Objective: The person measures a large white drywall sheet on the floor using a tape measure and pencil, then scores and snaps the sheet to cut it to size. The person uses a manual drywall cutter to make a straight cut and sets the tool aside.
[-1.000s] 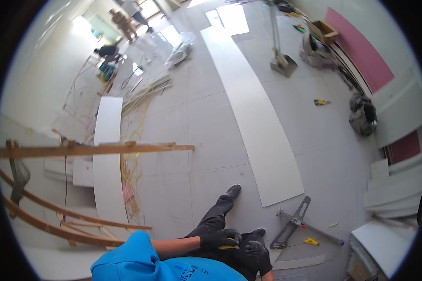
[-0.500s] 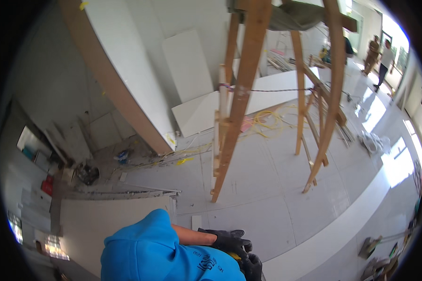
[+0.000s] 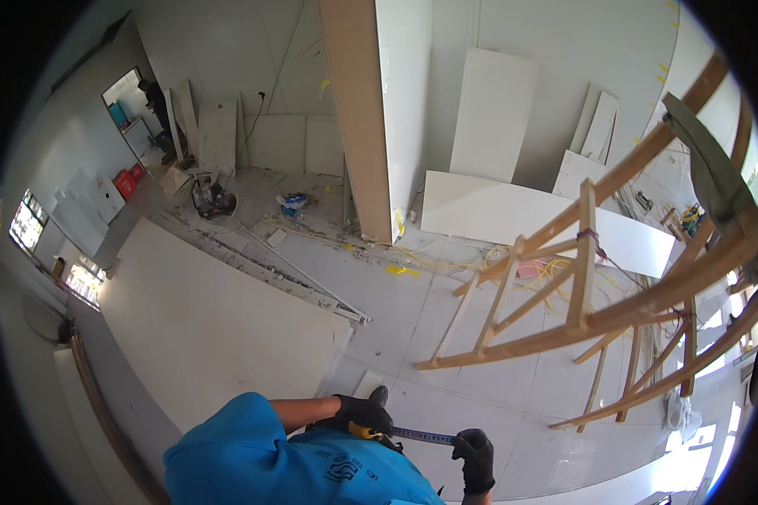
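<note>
A yellow tape measure (image 3: 360,431) sits in my left hand (image 3: 364,411), which wears a black glove and is closed around the case. Its dark blade (image 3: 423,435) is drawn out a short way and runs across in front of my blue top. At the blade's end, my gloved right hand (image 3: 477,461) pinches it between thumb and fingers. Just beyond my left hand, the toe of a dark shoe (image 3: 381,396) shows beside a small white offcut (image 3: 367,385) on the floor.
A large white board (image 3: 227,328) lies at the left. Wooden trestles (image 3: 556,332) stand at the right on grey floor tiles. A wall end (image 3: 358,126) rises ahead, with white panels (image 3: 493,114) leaning beyond it. Yellow cable (image 3: 556,278) and rubble lie near the wall. A person (image 3: 156,105) stands far left.
My view has swung to the left, so the trestles now appear further right. My hands have moved apart, and the tape blade now shows stretched between them.
</note>
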The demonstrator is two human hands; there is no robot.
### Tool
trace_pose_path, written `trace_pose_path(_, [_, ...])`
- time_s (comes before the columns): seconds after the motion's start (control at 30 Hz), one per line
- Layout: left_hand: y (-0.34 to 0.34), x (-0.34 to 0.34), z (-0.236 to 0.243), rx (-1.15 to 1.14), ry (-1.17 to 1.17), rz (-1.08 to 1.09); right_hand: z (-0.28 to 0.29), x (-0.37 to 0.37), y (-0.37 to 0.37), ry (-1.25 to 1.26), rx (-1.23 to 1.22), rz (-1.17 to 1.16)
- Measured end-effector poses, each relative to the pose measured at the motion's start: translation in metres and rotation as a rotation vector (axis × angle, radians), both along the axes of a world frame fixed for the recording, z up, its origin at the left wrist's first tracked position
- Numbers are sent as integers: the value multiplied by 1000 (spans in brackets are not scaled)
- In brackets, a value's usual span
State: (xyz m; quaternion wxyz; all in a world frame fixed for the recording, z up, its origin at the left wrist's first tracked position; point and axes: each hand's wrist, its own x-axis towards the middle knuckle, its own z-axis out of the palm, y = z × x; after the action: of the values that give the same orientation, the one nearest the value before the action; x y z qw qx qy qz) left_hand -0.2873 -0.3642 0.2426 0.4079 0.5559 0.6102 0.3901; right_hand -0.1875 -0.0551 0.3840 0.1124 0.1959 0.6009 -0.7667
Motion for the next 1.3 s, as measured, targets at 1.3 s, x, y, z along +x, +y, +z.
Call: trace_pose_path(1.3, [-380, -845, 344, -268, 1814, 891, -46, -628, -127, 70, 258, 261])
